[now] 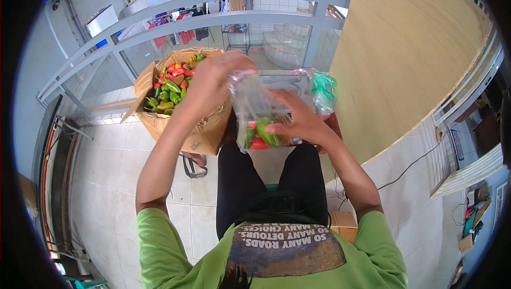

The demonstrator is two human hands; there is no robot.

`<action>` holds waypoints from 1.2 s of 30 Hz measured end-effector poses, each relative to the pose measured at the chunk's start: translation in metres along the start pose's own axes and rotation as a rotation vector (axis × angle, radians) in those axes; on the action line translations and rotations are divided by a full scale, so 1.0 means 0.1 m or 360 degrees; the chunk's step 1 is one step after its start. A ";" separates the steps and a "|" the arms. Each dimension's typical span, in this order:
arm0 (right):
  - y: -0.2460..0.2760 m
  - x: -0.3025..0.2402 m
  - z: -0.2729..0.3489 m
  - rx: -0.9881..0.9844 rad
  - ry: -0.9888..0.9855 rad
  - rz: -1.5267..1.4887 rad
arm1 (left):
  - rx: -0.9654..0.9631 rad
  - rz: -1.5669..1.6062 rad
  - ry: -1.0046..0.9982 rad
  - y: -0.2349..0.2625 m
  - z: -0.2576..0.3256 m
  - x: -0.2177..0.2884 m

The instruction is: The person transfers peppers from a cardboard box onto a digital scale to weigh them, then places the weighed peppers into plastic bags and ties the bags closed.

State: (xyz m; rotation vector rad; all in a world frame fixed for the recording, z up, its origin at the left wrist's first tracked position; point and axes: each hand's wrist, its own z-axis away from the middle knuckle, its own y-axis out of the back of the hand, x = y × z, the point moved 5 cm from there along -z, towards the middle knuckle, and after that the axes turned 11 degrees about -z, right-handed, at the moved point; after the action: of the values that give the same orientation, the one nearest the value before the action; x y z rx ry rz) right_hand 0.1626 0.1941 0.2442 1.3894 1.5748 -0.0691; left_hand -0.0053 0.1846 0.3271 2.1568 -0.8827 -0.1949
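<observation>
My left hand (226,73) is closed on the gathered top of a clear plastic bag (250,95) and holds it up. Green and red peppers (266,132) lie in the bottom of that bag, above my lap. Against the bag's right side is my right hand (303,121), its thumb and fingers spread apart over the peppers. Left of the bag stands an open cardboard box (183,129) filled with red, green and orange peppers (173,84). My left forearm partly covers the box.
Behind the bag is a dark, flat-topped object (285,81), partly hidden. Green and clear plastic bags (323,92) lie at its right. A grey metal railing (213,25) runs across the back. A large wooden panel (404,49) stands at the right. A sandal (194,167) shows below the box.
</observation>
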 end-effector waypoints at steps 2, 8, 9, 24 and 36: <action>-0.18 0.04 -0.04 -0.0230 -0.0059 -0.0104 | -0.0081 0.0058 -0.0127 -0.13 -0.03 0.16; -0.18 0.28 0.05 -0.0051 -0.0362 -0.0742 | -0.0173 0.0317 -0.0161 -0.35 0.00 0.19; -0.19 0.30 0.07 -0.0052 -0.0358 -0.0749 | -0.0138 0.0596 -0.0031 -0.35 0.05 0.11; 0.00 0.24 -0.14 0.0192 -0.0114 -0.0554 | -0.0930 0.1857 0.0746 -1.48 0.74 0.21; 0.99 -0.33 -0.06 0.0912 -0.0199 -0.0689 | -0.0741 0.1905 0.0709 -1.65 0.86 0.19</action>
State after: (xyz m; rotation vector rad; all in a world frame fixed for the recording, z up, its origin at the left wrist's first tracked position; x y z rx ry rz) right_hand 0.2305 0.2074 0.3224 1.3968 1.8002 -0.9099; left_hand 0.0616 0.1945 0.1526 0.9261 -1.4904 0.5947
